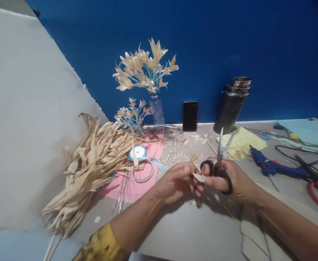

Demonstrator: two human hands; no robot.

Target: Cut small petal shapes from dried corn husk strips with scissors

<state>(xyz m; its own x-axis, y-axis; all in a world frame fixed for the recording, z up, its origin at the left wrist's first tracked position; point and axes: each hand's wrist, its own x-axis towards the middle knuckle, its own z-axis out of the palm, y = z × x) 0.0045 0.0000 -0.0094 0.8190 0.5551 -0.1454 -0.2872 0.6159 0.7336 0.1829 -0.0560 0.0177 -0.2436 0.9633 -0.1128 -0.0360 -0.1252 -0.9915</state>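
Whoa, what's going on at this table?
A person's left hand and right hand meet at a small, pale, pointed piece. The right hand also holds black-handled metal scissors, open and pointing up. Behind, blue-stemmed cream flowers stand in a clear plastic bottle, and beige scraps litter the grey tabletop.

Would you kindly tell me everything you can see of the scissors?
The scissors have black, plastic-looking handle loops and slim, silvery blades that look like metal. They are open, the blades parted in a narrow V, tips pointing up in the picture, away from the wearer. The right hand holds them by the loops, over the gray table; exactly how the fingers thread the loops is hard to tell.
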